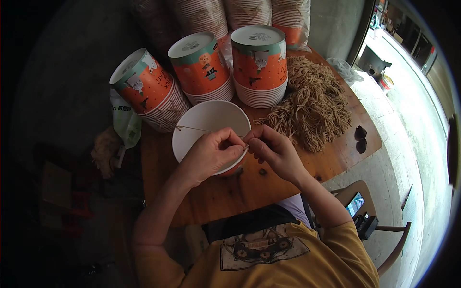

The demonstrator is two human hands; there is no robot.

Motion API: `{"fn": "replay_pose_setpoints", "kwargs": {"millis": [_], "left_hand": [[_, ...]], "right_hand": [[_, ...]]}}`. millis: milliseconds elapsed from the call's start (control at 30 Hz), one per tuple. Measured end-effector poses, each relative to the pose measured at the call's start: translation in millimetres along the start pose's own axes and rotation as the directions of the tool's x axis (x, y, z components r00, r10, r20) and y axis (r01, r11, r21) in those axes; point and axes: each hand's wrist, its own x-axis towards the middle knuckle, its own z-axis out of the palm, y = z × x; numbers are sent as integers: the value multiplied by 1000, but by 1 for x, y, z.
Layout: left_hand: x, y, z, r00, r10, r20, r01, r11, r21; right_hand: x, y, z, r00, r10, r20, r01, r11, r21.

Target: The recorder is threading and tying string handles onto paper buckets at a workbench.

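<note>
A paper bucket, white inside, lies tilted on the table in front of me with its mouth toward me. Across that mouth runs a thin tan cord, its knotted end at the left rim. My left hand is closed in a pinch on the cord at the right rim. Facing it, my right hand also pinches there, fingertips almost touching the left ones. The bit of cord between the fingertips is mostly hidden. Right of the bucket lies a heap of tan cords.
Behind the bucket stand three upside-down stacks of orange and green buckets, the left one leaning. Bagged bucket stacks line the wall. Two dark pieces lie near the wooden table's right edge. A chair holds a phone.
</note>
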Motion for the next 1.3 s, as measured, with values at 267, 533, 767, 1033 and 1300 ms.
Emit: {"fn": "replay_pose_setpoints", "kwargs": {"millis": [267,533,767,1033,1300], "left_hand": [[-1,-1,-1,997,81,15,-81,997,20],[-11,10,2,987,152,42,-157,927,340],[-4,-4,1,986,155,-62,-145,980,133],[3,-2,14,976,203,-79,-169,933,316],[8,-16,9,961,260,-91,-226,933,282]], "right_hand": [[1,6,0,998,-66,23,61,984,166],[-1,9,-3,990,-140,36,134,982,130],[1,10,-9,985,-160,63,154,985,83],[3,11,-7,976,-200,89,194,978,71],[5,12,-9,988,-115,107,99,984,147]]}}
